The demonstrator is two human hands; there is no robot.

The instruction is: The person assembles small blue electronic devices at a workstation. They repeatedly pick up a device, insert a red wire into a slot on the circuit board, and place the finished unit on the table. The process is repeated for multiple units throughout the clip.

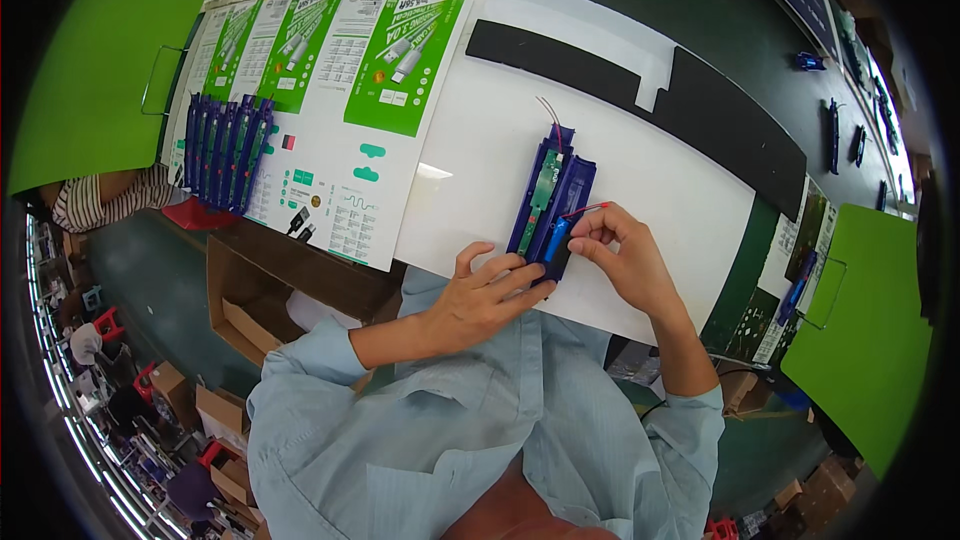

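Note:
A dark blue plastic casing [582,178], made of two long halves side by side, lies on the white work surface in front of me. Its left half carries a green circuit board [546,184], and two thin wires [548,112] stick out past its far end. In the right half sits a bright blue cylindrical cell [556,239] with a red wire [588,209]. My left hand [487,292] holds the near end of the casing under its fingertips. Beside the cell, the thumb and forefinger of my right hand [634,258] are pinched together; what is between them is hidden.
Several similar blue casings [228,152] stand in a row on a printed green-and-white cardboard sheet [340,180] at the left. A black strip [560,68] crosses the far side of the white surface [470,210]. Green panels [860,330] flank both sides; an open carton [245,290] sits lower left.

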